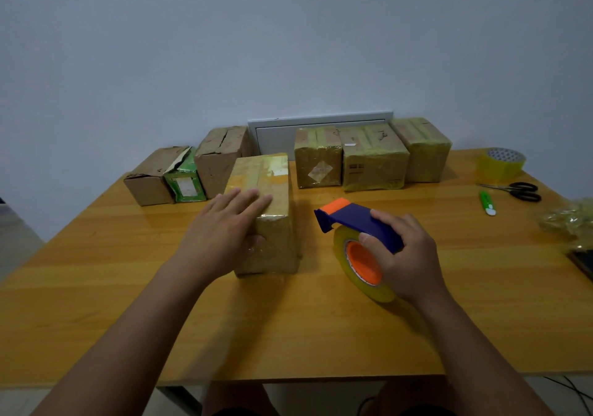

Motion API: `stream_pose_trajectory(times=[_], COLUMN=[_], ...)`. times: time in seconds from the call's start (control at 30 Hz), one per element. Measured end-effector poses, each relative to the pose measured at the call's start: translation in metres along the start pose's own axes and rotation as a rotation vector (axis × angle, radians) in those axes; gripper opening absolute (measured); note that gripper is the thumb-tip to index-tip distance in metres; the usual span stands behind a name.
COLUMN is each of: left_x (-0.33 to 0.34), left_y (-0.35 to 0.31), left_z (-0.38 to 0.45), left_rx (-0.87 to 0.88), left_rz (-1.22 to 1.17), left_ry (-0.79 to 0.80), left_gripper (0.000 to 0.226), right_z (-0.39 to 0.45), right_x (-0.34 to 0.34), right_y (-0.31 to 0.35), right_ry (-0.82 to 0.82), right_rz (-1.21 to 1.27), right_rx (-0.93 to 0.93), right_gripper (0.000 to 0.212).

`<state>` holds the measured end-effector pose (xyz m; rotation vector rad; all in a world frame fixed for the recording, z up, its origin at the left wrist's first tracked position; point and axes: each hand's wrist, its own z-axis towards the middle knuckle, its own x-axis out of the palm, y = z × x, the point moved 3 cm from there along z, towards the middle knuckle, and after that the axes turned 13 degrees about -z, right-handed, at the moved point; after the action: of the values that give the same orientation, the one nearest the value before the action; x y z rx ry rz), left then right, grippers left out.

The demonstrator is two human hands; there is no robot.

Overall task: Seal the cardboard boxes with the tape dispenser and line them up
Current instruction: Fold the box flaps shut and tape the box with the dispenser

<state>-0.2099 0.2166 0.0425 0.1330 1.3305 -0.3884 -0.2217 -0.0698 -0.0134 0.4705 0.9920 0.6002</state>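
My left hand (pixel 224 223) lies flat, fingers straight, on the near end of the tape-wrapped cardboard box (pixel 264 213) standing at the middle of the wooden table (pixel 288 329), thumb against its near face. My right hand (pixel 407 255) is curled around the blue-and-orange tape dispenser (pixel 359 239), held just right of that box. Along the far edge, three taped boxes (pixel 372 156) line up on the right and three untaped boxes (pixel 186 172) sit on the left; a spare tape roll (pixel 500 165), scissors (pixel 516 190) and a green utility knife (pixel 487 203) lie far right.
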Motion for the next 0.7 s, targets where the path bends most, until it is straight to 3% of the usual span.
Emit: stream_pose_trajectory(times=[0.17,0.27,0.4,0.53,0.63,0.7], left_x=[0.006,0.008,0.012,0.015,0.006,-0.010], left_y=[0.002,-0.002,-0.016,-0.025,-0.034,-0.043], left_z=[-0.003,0.003,0.012,0.020,0.024,0.021], left_rx=[-0.010,-0.005,0.042,0.038,-0.068,-0.117], left_rz=[-0.015,-0.017,-0.059,-0.116,-0.375,-0.634], left_ry=[-0.071,-0.121,-0.137,-0.096,0.003,-0.105], left_gripper=[0.073,0.069,0.066,0.069,0.075,0.062], right_z=[-0.002,0.000,0.001,0.005,0.013,0.017], right_x=[-0.003,-0.003,-0.023,-0.052,-0.059,-0.059], right_y=[-0.001,0.002,0.001,0.004,0.009,0.013], right_ry=[0.087,0.041,0.052,0.085,0.109,0.114], right_rz=[-0.023,0.025,0.307,0.603,0.692,0.761], right_rx=[-0.009,0.023,0.088,0.029,0.007,0.003], right_gripper=[0.056,0.051,0.045,0.036,0.039,0.039])
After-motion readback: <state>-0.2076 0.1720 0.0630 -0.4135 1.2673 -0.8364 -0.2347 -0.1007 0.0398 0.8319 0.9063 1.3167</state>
